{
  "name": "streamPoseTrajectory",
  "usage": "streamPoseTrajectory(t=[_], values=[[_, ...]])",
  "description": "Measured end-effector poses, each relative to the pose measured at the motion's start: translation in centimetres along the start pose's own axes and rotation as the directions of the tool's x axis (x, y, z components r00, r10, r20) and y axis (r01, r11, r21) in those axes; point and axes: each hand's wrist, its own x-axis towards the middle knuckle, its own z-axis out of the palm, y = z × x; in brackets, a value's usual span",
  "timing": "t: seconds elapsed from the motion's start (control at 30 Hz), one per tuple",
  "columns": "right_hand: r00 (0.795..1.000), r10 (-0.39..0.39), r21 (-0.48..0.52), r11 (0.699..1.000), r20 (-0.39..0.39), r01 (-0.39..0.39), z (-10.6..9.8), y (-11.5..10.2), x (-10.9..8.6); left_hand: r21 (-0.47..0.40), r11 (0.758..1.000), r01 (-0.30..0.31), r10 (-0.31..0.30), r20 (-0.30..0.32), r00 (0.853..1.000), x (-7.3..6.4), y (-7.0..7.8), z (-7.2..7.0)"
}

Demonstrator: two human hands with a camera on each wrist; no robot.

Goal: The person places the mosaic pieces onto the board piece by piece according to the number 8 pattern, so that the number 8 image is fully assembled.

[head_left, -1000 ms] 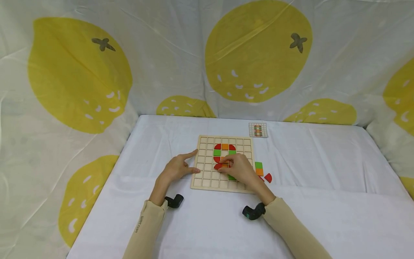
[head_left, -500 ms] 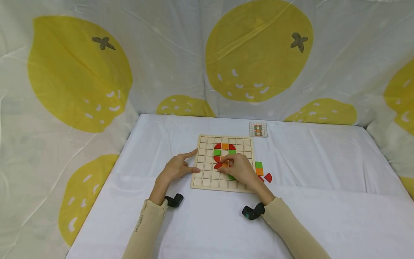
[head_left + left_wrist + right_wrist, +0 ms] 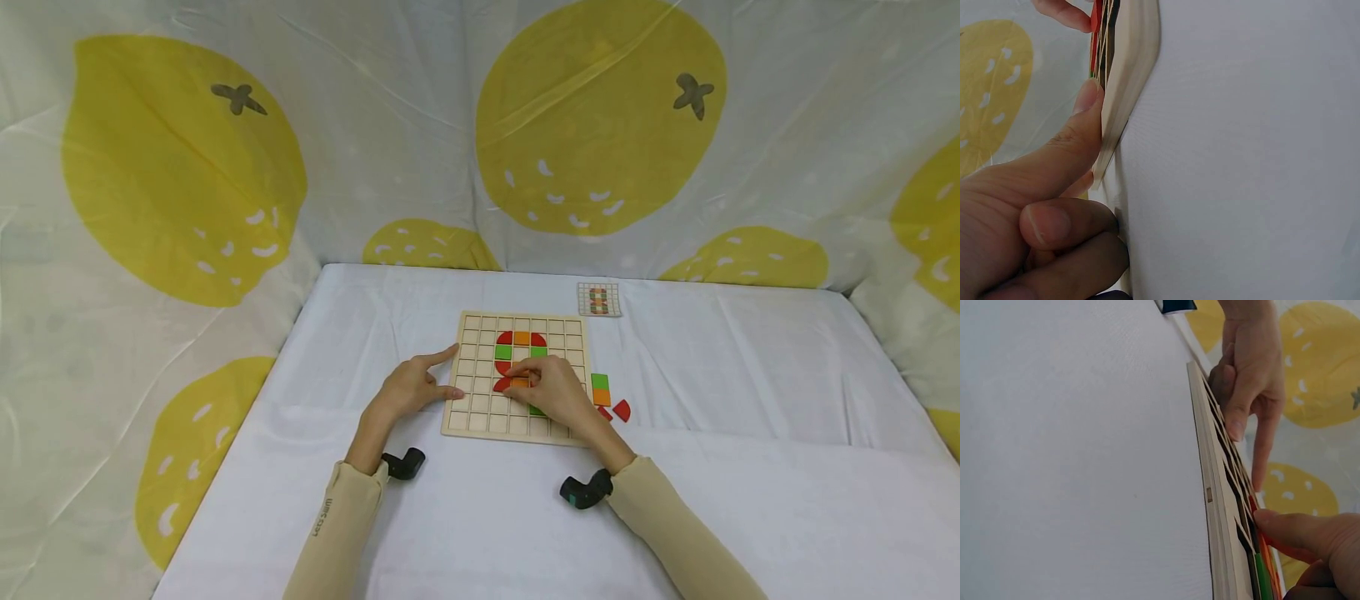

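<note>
A light wooden grid board (image 3: 472,421) lies flat on the white cloth. At its left edge is my left hand (image 3: 408,387), thumb and index finger spread and touching the rim, the other fingers bent. Over the board's middle, my right hand (image 3: 555,390) pinches a red quarter-circle tile (image 3: 500,385) between thumb and index finger, low over the grid. Above it, a ring of red, green (image 3: 503,352) and orange (image 3: 522,338) tiles sits in the cells. The right hand hides part of this pattern. In the right wrist view, the thumb (image 3: 1272,519) is right at the red tile.
A small pattern card (image 3: 598,300) lies beyond the board's far right corner. Right of the board are a loose green tile (image 3: 600,382), an orange tile (image 3: 602,398) and red quarter-circle pieces (image 3: 622,410). A lemon-print curtain (image 3: 600,125) stands behind the table.
The red tile and my right fingertips have shifted slightly left on the board. The left hand stays at the board's edge.
</note>
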Motion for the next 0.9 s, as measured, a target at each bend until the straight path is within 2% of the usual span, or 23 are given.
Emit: streamPoseTrajectory(t=[0.47,0.63,0.9], values=[[1.0,0.002,-0.006,1.0,0.022,-0.002,0.13,-0.17,0.03,0.003,1.0,0.01,-0.01,0.003,1.0,0.05,0.03,-0.11],[1.0,-0.005,-0.015,1.0,0.004,0.005,0.05,-0.19,0.02,-0.011,1.0,0.003,-0.003,0.007,1.0,-0.01,0.09,-0.14],[1.0,0.01,-0.004,1.0,0.015,-0.01,-0.63,0.33,-0.42,-0.019,1.0,-0.002,0.002,0.001,1.0,-0.04,0.06,-0.02]])
